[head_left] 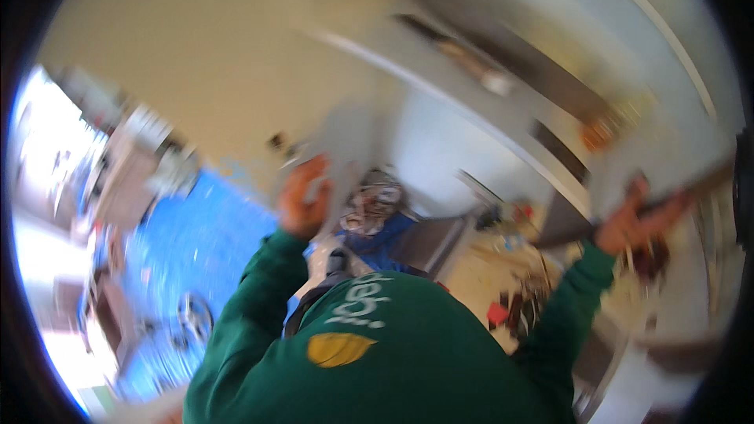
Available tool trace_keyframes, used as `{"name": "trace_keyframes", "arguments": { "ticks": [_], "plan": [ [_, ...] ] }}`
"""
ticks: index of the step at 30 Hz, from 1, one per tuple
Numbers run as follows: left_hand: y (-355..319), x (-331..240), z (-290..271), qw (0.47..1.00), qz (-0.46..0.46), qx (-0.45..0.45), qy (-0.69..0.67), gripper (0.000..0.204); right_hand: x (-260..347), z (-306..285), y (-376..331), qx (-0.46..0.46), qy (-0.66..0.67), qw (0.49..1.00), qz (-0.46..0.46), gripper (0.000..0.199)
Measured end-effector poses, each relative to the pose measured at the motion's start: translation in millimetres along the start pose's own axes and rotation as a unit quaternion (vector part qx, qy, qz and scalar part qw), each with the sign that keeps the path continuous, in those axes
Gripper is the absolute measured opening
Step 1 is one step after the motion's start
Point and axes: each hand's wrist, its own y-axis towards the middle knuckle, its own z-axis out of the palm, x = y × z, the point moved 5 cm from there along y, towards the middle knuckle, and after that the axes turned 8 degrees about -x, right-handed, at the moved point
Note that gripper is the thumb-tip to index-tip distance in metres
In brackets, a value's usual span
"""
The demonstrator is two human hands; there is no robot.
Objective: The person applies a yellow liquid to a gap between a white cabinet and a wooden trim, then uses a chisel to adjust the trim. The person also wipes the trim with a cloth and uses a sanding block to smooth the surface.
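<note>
The whole view is smeared by motion. My left hand (pixel 305 198) is raised in front of the cream wall, its thumb and fingers apart with a pale gap between them; I make out nothing held. Out to the right, my right hand (pixel 640 221) has its thumb and fingers spread. A long dark brown strip (pixel 713 179) runs across behind or against that hand; whether they touch is not clear. Both arms wear green sleeves.
Blue sheeting (pixel 208 228) covers the floor at left. A pale counter (pixel 471 122) carries dark strips, a blurred tube (pixel 483 71) and an orange item (pixel 601 132). A crumpled patterned bundle (pixel 373 202) lies below. Mixed tools and scraps (pixel 522 306) lie at lower right.
</note>
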Motion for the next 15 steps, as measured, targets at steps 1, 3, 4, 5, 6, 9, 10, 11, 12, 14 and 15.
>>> {"name": "trace_keyframes", "arguments": {
  "ticks": [1,3,4,5,6,9,10,11,12,14,15],
  "plan": [
    [-4.9,1.0,2.7,1.0,-0.008,0.02,0.004,0.034,1.8,2.6,0.1,-0.013,0.045,0.999,0.001,0.069],
    [-6.7,-9.7,8.4,0.997,-0.061,0.04,-0.004,0.035,2.8,3.2,0.1,-0.026,0.051,0.998,-0.002,0.068],
    [-10.6,-7.6,19.2,0.997,-0.065,0.051,-0.015,0.036,5.6,2.4,1.7,-0.022,0.044,0.999,-0.009,0.066],
    [-13.2,-12.2,28.0,0.995,-0.069,0.069,-0.029,0.036,5.2,2.5,2.2,-0.023,0.052,0.998,-0.007,0.065],
    [-14.7,-17.2,35.0,0.993,-0.074,0.084,-0.038,0.036,2.5,1.3,4.4,-0.028,0.052,0.998,-0.011,0.064],
    [-22.9,-18.1,51.2,0.985,-0.083,0.134,-0.076,0.036,4.3,-7.2,9.0,-0.046,0.037,0.998,-0.028,0.059],
    [-24.6,-20.8,60.0,0.98,-0.083,0.16,-0.086,0.036,3.8,-10.1,7.6,-0.051,0.03,0.998,-0.034,0.057],
    [-26.0,-24.9,67.2,0.976,-0.084,0.18,-0.094,0.035,3.4,-11.9,7.2,-0.037,0.028,0.999,-0.029,0.06],
    [-26.8,-30.5,72.9,0.974,-0.063,0.2,-0.091,0.034,3.0,-13.6,6.7,-0.022,0.028,0.999,-0.024,0.063],
    [-29.7,-37.8,79.1,0.969,-0.046,0.224,-0.09,0.033,6.0,-15.0,7.6,-0.027,0.013,0.999,-0.025,0.062],
    [-30.6,-39.8,82.0,0.967,-0.036,0.235,-0.092,0.033,9.3,-17.2,11.8,-0.021,-0.018,0.999,-0.034,0.061]
  ]
}}
